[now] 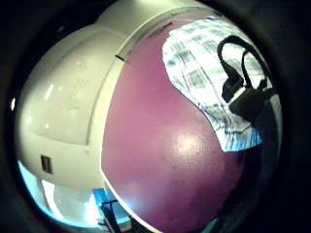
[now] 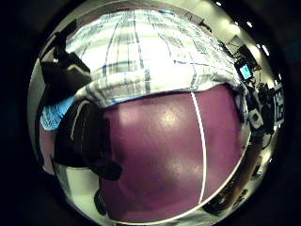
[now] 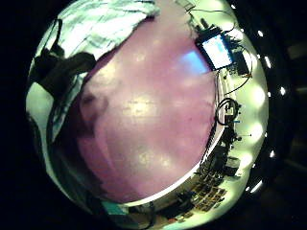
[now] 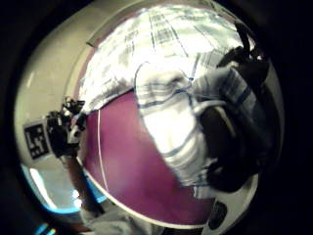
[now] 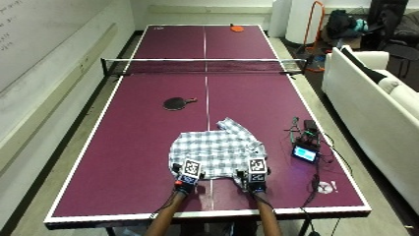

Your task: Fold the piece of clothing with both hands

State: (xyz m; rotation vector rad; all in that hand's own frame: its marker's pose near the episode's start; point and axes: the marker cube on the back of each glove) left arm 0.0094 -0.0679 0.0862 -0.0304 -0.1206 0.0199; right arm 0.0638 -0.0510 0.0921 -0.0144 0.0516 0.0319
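Observation:
A blue-and-white plaid shirt (image 5: 215, 147) lies spread on the purple table-tennis table (image 5: 131, 162), close to its near end. My left hand (image 5: 186, 182) is at the left corner of the shirt's near hem and my right hand (image 5: 256, 181) at the right corner. In the right thumb side palm view the shirt (image 4: 166, 122) is bunched and lifted, and my gloved fingers (image 4: 234, 147) curl round its edge. In the left thumb side palm view the hem (image 2: 141, 89) runs between my thumb and fingers (image 2: 82, 136), which pinch it.
A black paddle (image 5: 177, 103) lies beyond the shirt, the net (image 5: 204, 66) crosses mid-table, and a red paddle (image 5: 236, 28) sits at the far end. A small screen device (image 5: 306, 153) with cables lies right of the shirt. A white sofa (image 5: 373, 93) stands to the right.

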